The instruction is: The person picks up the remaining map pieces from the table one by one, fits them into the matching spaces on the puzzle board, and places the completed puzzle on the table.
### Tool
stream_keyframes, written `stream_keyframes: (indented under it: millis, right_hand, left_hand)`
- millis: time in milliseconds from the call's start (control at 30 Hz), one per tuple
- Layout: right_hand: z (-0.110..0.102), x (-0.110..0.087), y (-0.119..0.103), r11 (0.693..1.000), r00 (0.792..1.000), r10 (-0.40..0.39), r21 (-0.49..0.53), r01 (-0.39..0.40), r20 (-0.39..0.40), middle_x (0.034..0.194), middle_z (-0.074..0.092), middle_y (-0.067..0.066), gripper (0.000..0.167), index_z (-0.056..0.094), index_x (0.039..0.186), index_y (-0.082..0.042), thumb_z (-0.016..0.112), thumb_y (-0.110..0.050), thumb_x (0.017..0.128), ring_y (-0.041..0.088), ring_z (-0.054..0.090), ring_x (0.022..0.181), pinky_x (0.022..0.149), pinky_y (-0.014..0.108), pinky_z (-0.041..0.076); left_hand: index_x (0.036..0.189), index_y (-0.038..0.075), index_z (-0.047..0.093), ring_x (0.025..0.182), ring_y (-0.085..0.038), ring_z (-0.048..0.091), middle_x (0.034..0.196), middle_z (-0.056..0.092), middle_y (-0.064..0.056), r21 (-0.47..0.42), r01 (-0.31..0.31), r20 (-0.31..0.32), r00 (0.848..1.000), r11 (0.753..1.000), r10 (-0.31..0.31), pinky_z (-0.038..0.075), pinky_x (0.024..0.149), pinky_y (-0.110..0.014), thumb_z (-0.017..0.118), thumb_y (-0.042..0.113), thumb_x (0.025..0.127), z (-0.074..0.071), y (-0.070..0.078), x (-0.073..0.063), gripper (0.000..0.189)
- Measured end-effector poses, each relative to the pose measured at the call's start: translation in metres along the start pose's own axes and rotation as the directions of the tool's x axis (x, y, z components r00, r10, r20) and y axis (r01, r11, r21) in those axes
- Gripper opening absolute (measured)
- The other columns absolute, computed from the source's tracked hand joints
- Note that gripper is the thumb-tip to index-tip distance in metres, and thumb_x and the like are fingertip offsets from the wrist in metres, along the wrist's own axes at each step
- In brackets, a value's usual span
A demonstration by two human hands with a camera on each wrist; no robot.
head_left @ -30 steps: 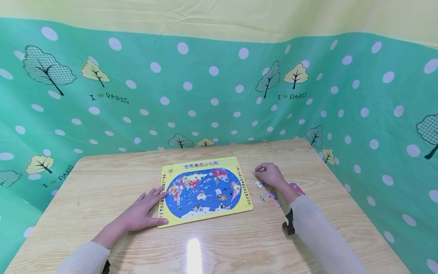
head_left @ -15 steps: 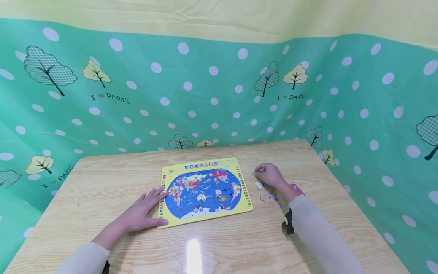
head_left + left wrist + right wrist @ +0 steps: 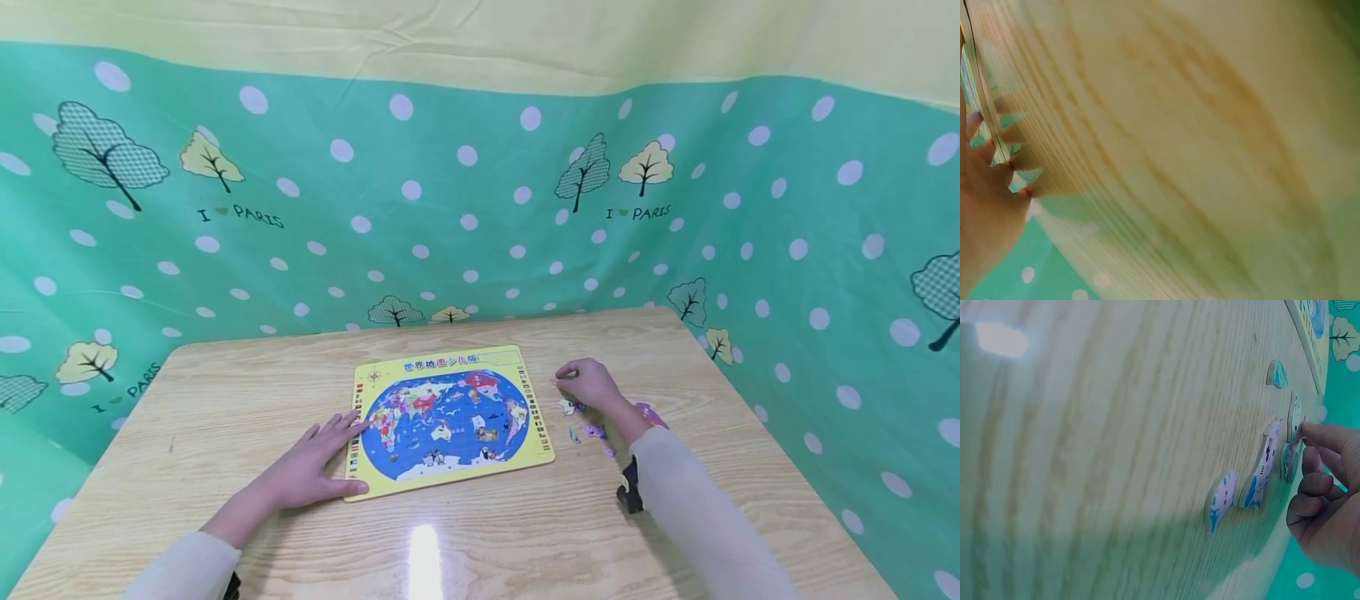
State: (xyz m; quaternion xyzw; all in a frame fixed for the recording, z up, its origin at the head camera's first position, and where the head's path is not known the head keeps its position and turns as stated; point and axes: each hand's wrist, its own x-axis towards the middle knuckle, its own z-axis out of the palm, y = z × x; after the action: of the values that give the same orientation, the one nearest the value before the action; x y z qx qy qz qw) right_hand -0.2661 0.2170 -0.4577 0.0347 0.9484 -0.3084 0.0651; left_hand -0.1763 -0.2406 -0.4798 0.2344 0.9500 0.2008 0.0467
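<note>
A yellow-framed world map puzzle board (image 3: 457, 482) lies on the wooden table. My left hand (image 3: 311, 467) rests at its left side with fingers spread, fingertips and thumb on the frame's edge; the left wrist view shows the fingers (image 3: 1005, 172) along that edge. To the right of the board, my right hand (image 3: 592, 385) pinches a small pale puzzle piece (image 3: 557, 381) between thumb and forefinger, mostly hidden by the fingertips. Loose puzzle pieces lie just below this hand: a white one (image 3: 567, 407), a purple one (image 3: 594, 430) and a small green one (image 3: 574, 434).
A pink-red piece (image 3: 651, 414) lies partly behind the right forearm. A small lilac piece (image 3: 1221, 500) lies nearest the right wrist camera. Green dotted cloth (image 3: 465, 208) hangs behind the wooden table (image 3: 247, 392) and along its right side.
</note>
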Motion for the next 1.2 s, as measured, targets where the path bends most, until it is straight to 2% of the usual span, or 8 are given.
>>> stream_keyframes:
  millis: [133, 367, 833, 1200]
  right_hand:
    - [0.0010, 0.0020, 0.0011, 1.000, 1.000, 0.001, -0.003, -0.001, -0.002, 0.105, 0.065, 0.009, 0.023, 0.068, 0.105, -0.010, 0.064, -0.025, 0.088, 0.018, 0.059, 0.085, 0.072, 0.030, 0.051]
    - [-0.0007, 0.0008, 0.0010, 1.000, 1.000, -0.013, 0.002, 0.013, -0.012, 0.088, 0.064, 0.007, 0.020, 0.068, 0.098, -0.008, 0.066, -0.025, 0.086, 0.017, 0.057, 0.073, 0.060, 0.025, 0.046]
    - [-0.0035, 0.0001, 0.0014, 1.000, 0.999, -0.011, 0.001, 0.011, -0.049, 0.088, 0.064, 0.007, 0.019, 0.068, 0.091, -0.009, 0.067, -0.027, 0.085, 0.017, 0.057, 0.074, 0.060, 0.025, 0.046]
    - [-0.0089, -0.0038, 0.0015, 0.997, 0.998, -0.023, 0.066, 0.027, -0.059, 0.080, 0.062, 0.007, 0.019, 0.068, 0.091, -0.006, 0.066, -0.024, 0.086, 0.015, 0.052, 0.066, 0.054, 0.024, 0.044]
  left_hand:
    - [0.146, 0.018, 0.034, 0.142, -0.040, 0.020, 0.155, 0.024, -0.013, 0.002, -0.007, -0.005, 1.000, 1.000, 0.007, 0.012, 0.113, -0.061, 0.062, 0.069, 0.072, 0.0014, -0.0022, 0.0004, 0.094]
    - [0.146, 0.018, 0.034, 0.142, -0.040, 0.019, 0.154, 0.024, -0.013, 0.004, -0.012, -0.006, 1.000, 1.000, 0.012, 0.012, 0.113, -0.061, 0.061, 0.070, 0.071, 0.0020, -0.0030, 0.0005, 0.095]
    - [0.146, 0.018, 0.034, 0.142, -0.040, 0.020, 0.154, 0.024, -0.013, 0.006, 0.004, 0.004, 1.000, 1.000, -0.004, 0.012, 0.113, -0.061, 0.061, 0.071, 0.071, 0.0017, -0.0013, 0.0000, 0.095]
    - [0.146, 0.018, 0.035, 0.142, -0.039, 0.019, 0.155, 0.024, -0.013, 0.000, 0.004, 0.008, 1.000, 1.000, -0.004, 0.012, 0.114, -0.060, 0.061, 0.070, 0.072, 0.0004, -0.0003, -0.0004, 0.094]
